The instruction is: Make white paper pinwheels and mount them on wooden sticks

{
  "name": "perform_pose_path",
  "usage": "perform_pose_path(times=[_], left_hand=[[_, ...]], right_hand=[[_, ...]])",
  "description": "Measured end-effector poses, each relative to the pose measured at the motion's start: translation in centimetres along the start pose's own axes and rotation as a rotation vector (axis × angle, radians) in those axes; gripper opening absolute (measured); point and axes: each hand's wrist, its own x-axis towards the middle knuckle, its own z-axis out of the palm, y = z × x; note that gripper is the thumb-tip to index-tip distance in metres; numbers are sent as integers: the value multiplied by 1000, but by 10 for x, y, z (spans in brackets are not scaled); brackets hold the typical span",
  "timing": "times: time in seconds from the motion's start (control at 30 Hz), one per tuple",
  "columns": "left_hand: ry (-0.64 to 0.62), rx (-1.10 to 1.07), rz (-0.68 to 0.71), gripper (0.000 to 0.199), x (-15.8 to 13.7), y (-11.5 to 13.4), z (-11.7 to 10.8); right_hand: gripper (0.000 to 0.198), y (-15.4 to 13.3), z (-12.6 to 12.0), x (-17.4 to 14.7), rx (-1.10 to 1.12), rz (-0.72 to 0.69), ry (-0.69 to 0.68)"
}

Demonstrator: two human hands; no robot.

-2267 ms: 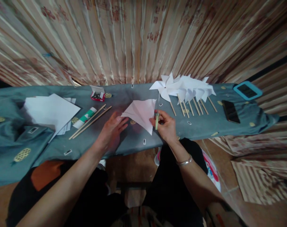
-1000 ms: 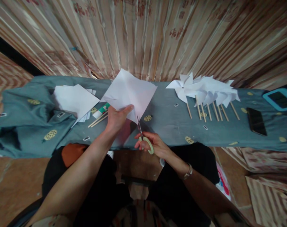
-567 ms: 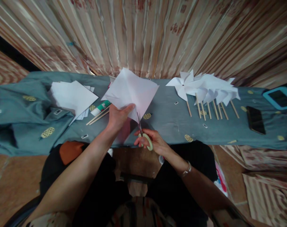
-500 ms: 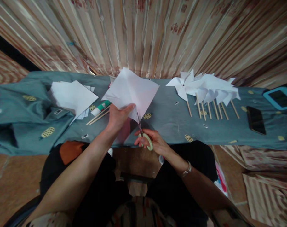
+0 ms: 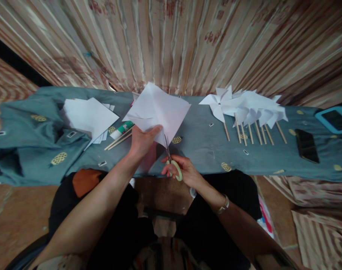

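My left hand [image 5: 144,140] pinches a square white sheet of paper [image 5: 162,107] near its lower corner, thumb on top and the other fingers hidden beneath. The sheet is held above the table with a corner towards me and shows fold lines and a slit on its left side. My right hand [image 5: 183,170] grips a pair of scissors [image 5: 176,170] by pale green handles, its fingers through the loops. The scissor blades point away from me and sit at the sheet's near corner, just right of my left thumb.
A stack of white paper squares [image 5: 90,116] lies left, beside wooden sticks [image 5: 118,140] and a green-and-white tube [image 5: 124,128]. On the right are several paper pinwheels [image 5: 220,104] on sticks, a black phone [image 5: 307,146] and a blue-framed device [image 5: 335,119]. A curtain [image 5: 171,45] hangs behind the cloth-covered table [image 5: 199,146].
The whole view has shifted slightly, with everything a little lower and to the right. Hands, sheet and scissors keep nearly the same positions relative to each other.
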Motion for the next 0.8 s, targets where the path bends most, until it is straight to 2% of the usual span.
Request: perform_pose_path(times=[0.8], left_hand=[[-10, -35, -46, 32, 1, 1, -1]], right_hand=[[50, -2, 8, -1, 30, 16, 51]])
